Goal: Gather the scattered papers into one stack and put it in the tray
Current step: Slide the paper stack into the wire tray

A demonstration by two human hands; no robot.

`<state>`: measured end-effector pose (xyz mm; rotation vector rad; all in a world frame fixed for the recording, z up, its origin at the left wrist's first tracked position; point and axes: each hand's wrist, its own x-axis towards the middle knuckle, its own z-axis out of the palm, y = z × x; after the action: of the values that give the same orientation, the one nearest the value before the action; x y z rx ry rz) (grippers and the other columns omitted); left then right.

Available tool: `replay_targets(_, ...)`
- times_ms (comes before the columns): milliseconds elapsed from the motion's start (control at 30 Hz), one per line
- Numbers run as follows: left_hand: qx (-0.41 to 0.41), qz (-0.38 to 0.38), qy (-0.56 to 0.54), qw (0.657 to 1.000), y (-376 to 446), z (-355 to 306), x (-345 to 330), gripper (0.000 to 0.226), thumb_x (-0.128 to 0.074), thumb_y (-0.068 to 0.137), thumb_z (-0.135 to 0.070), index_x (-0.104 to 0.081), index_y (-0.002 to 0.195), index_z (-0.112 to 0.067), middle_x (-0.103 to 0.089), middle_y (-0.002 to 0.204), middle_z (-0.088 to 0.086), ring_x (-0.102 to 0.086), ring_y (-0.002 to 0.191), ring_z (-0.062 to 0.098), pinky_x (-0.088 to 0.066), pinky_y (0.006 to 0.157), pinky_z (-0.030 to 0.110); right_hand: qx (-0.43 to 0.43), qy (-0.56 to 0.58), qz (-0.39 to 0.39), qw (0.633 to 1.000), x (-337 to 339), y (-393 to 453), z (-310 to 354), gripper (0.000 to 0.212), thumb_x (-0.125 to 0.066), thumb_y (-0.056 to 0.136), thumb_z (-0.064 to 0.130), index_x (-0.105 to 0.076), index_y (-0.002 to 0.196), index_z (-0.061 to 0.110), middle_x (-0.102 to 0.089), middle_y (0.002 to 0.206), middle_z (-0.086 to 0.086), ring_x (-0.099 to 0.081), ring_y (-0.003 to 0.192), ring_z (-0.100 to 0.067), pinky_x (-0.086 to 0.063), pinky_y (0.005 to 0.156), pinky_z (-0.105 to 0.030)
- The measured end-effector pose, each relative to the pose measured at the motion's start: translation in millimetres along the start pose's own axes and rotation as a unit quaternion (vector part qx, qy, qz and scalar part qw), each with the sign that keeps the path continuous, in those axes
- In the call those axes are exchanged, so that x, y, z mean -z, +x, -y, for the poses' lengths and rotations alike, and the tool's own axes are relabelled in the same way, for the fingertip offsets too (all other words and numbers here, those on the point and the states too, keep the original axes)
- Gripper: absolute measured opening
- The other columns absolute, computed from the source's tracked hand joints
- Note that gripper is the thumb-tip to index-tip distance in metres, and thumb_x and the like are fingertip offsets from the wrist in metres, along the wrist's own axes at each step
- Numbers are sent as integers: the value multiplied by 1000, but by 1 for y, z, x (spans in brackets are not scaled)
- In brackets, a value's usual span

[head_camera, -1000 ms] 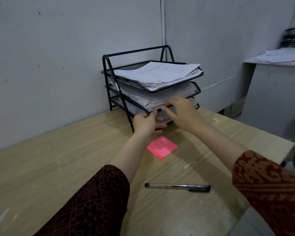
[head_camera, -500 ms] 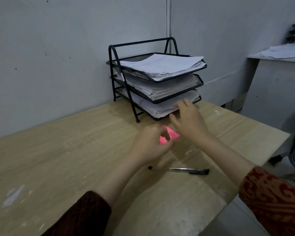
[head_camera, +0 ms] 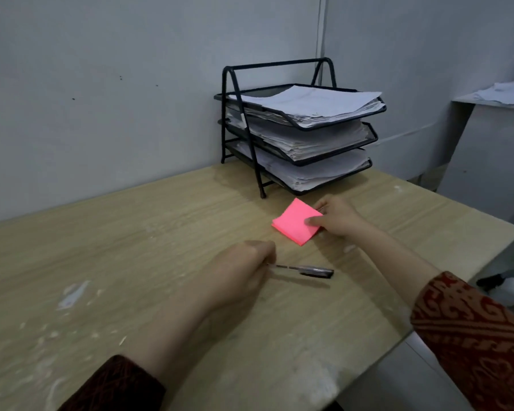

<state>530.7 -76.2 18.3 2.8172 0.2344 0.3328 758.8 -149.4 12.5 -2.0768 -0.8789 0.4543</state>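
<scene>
White paper stacks [head_camera: 309, 105] filling black three-tier wire tray [head_camera: 282, 114], upper centre; gathering seemingly done. Right hand [head_camera: 336, 219] pinching pink sticky-note pad [head_camera: 296, 222]; left hand [head_camera: 238, 268] curling onto black pen [head_camera: 306, 270]. Next: tidying leftovers.

I see two bare forearms, each ending in a long patterned sleeve: the dark maroon left sleeve [head_camera: 113, 384], and the brighter red-brown right sleeve [head_camera: 469, 336] with curling motifs.

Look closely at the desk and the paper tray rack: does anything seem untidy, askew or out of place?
Yes. The top tray holds a ragged paper stack, sheets fanned and overhanging its front rim. White scuffs mark the desk at left.
</scene>
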Motion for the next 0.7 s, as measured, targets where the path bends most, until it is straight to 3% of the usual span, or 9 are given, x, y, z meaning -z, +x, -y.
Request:
replay_targets(67, 33, -17, -10, 999, -15, 17, 10, 10, -53, 88, -7, -57, 96, -11, -61, 89, 4, -51, 77, 17, -37, 66, 26, 18, 92, 15, 995, -7, -1, 4, 20, -68, 81, 1, -52, 83, 12, -63, 96, -17, -57, 49, -11, -45, 41, -24)
replay_targets(100, 52, -28, -18, 998, -22, 25, 16, 9, -54, 89, -8, -57, 96, -13, -62, 87, 3, -52, 75, 15, -36, 65, 24, 33, 117, 21, 992, -9, -4, 9, 17, -64, 83, -2, -54, 89, 10, -62, 95, -15, -57, 55, -11, -45, 41, -21)
replay_targets(200, 117, -64, -27, 991, -40, 55, 30, 9, -56, 91, -9, -58, 96, -17, -64, 82, 0, -58, 73, 15, -40, 64, 24, 104, 96, 39, 989, -22, -6, 31, 21, -57, 86, -5, -61, 98, 12, -61, 97, -3, -58, 85, -13, -45, 59, -14)
replay_targets(333, 215, -134, -23, 967, -50, 90, 41, 6, -55, 92, -12, -55, 89, -17, -67, 67, 0, -58, 57, 14, -41, 58, 30, 174, 5, 73, 982, -48, 12, 63, 30, -51, 85, -4, -68, 99, 17, -63, 105, 2, -57, 101, -15, -44, 78, -24)
replay_targets(533, 294, -202, 26, 934, -28, 121, 37, 8, -55, 88, -23, -56, 85, -16, -68, 72, 9, -61, 78, 31, -46, 66, 36, 203, -96, 1, 974, -104, 80, 104, 29, -50, 86, -5, -66, 105, 10, -61, 114, -6, -54, 107, -19, -32, 77, -15)
replay_targets(667, 335, -211, 62, 916, -2, 125, 36, 18, -53, 85, -28, -58, 87, -10, -65, 87, 15, -59, 85, 35, -44, 66, 38, 176, -92, -27, 980, -136, 118, 115, 25, -48, 82, -12, -66, 98, -4, -56, 102, -12, -52, 109, -30, -31, 75, -20)
replay_targets(700, 345, -197, 80, 914, 4, 128, 34, 21, -51, 86, -30, -58, 89, -10, -64, 90, 15, -59, 87, 35, -44, 67, 37, 174, -105, -24, 979, -142, 125, 114, 25, -48, 83, -10, -66, 99, -5, -55, 109, -15, -49, 112, -31, -32, 79, -22)
